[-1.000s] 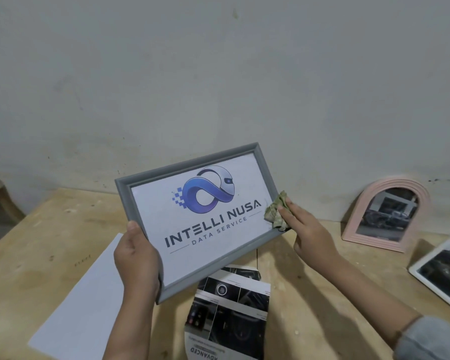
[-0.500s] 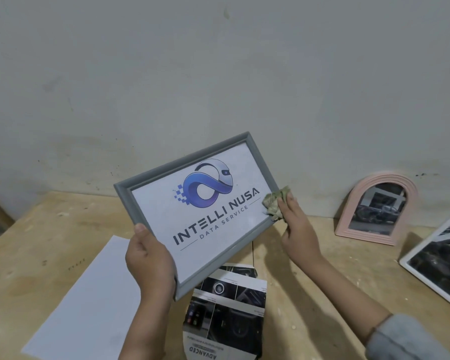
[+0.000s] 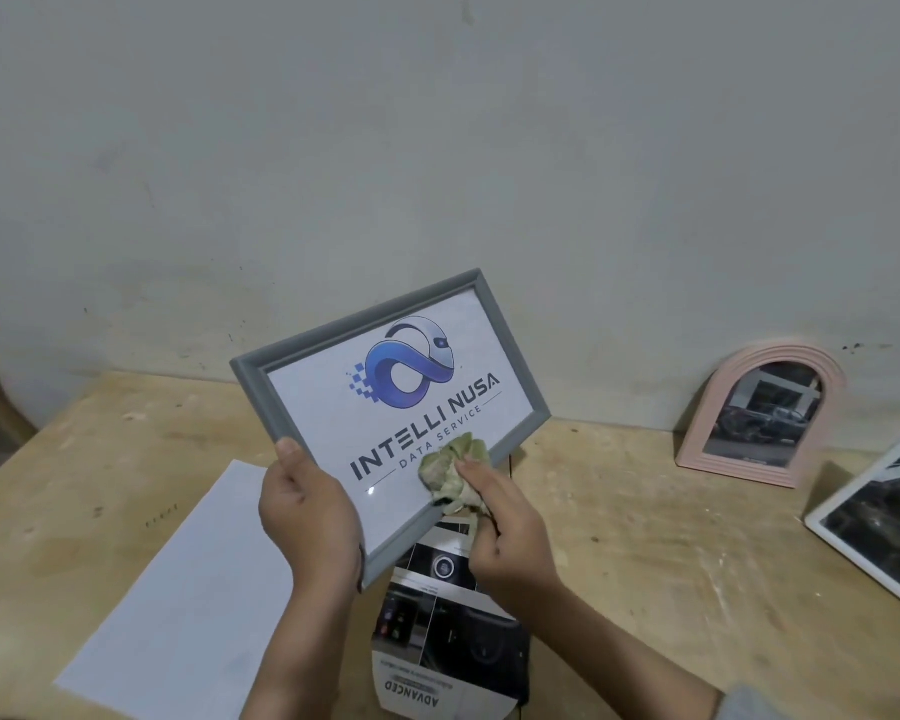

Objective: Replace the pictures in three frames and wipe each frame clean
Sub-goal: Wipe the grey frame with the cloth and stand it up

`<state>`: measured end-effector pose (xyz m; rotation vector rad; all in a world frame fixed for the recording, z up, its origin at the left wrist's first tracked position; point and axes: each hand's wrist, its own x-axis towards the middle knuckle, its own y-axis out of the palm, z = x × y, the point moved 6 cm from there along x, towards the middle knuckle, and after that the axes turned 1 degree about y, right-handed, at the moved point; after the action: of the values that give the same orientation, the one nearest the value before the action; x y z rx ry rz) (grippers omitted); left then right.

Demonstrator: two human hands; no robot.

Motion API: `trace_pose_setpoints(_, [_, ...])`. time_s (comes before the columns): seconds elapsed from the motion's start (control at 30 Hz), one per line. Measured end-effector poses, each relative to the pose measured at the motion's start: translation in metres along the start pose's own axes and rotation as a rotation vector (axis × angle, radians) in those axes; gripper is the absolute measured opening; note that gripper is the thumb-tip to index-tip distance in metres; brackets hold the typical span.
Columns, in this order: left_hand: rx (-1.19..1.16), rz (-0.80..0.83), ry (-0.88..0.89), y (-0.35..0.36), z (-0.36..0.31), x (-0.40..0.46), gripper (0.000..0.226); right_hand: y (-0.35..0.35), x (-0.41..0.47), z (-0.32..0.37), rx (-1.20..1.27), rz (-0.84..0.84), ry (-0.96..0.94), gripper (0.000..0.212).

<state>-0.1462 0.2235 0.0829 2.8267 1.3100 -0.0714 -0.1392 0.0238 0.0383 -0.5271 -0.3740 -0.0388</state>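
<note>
A grey rectangular frame point(image 3: 261, 367) with a blue logo picture is tilted up over the wooden table. My left hand point(image 3: 310, 517) grips its lower left corner. My right hand point(image 3: 505, 532) presses a crumpled greenish cloth point(image 3: 450, 470) on the glass near the frame's lower edge. A pink arched frame point(image 3: 697, 433) with a dark picture leans on the wall at the right. A white frame point(image 3: 822, 517) with a dark picture lies at the far right edge.
A blank white sheet point(image 3: 188, 605) lies on the wooden table point(image 3: 671, 563) at the left. A dark printed picture point(image 3: 448, 646) lies under the grey frame, near the table's front edge. A grey wall rises right behind the table.
My right hand has slid the cloth from the frame's right edge down onto the lower part of the glass. The frame sits slightly more to the right in view.
</note>
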Motion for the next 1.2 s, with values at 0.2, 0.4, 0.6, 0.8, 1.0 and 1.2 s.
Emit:
trace_pose_setpoints(0.2, [0.000,-0.006,0.021,0.007,-0.001,-0.001,0.047,0.014,-0.009,0.020,0.185,0.061,0.091,0.058])
trace_pose_setpoints(0.4, [-0.022,0.015,0.015,0.022,0.007,0.002,0.046,0.018,-0.018,0.019,0.267,0.154,0.241,0.038])
trace_pose_setpoints(0.6, [-0.104,0.052,-0.100,0.033,0.031,0.006,0.047,0.023,-0.025,0.027,0.512,0.305,0.388,0.030])
trace_pose_setpoints(0.8, [-0.137,0.042,-0.146,0.030,0.031,0.006,0.044,0.018,-0.022,0.016,0.763,0.538,0.484,0.033])
trace_pose_setpoints(1.0, [-0.065,0.110,-0.087,0.025,0.035,0.008,0.045,-0.021,0.047,0.037,0.509,0.222,0.214,0.018])
trace_pose_setpoints(1.2, [-0.005,0.285,0.051,0.029,0.023,-0.010,0.047,-0.031,0.100,0.094,0.070,-0.052,-0.257,0.038])
